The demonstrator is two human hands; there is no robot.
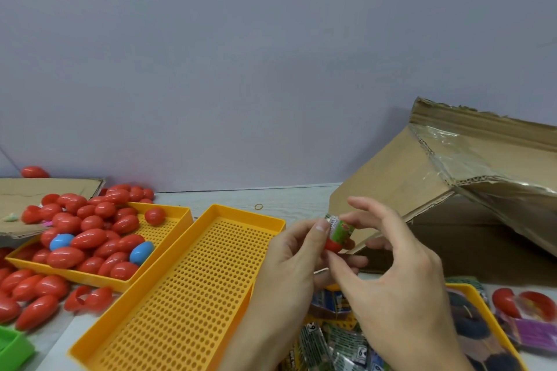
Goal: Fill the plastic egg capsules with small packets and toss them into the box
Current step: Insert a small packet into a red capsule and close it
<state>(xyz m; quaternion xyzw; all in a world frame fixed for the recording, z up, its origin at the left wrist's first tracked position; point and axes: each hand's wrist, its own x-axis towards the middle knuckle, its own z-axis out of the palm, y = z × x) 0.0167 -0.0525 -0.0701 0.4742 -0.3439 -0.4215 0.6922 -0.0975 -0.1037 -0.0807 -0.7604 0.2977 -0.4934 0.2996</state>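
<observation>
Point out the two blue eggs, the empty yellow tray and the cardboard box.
Left blue egg [61, 241]: head view, on its shell's middle.
Right blue egg [141, 252]: head view, on its shell's middle.
Empty yellow tray [180, 277]: head view, on its perforated floor.
Cardboard box [388, 187]: head view, on its sloping flap.

A rubber band [258, 206] lies beyond my yellow trays; a green plastic piece [13, 346] (partly cropped) sits far left.
</observation>
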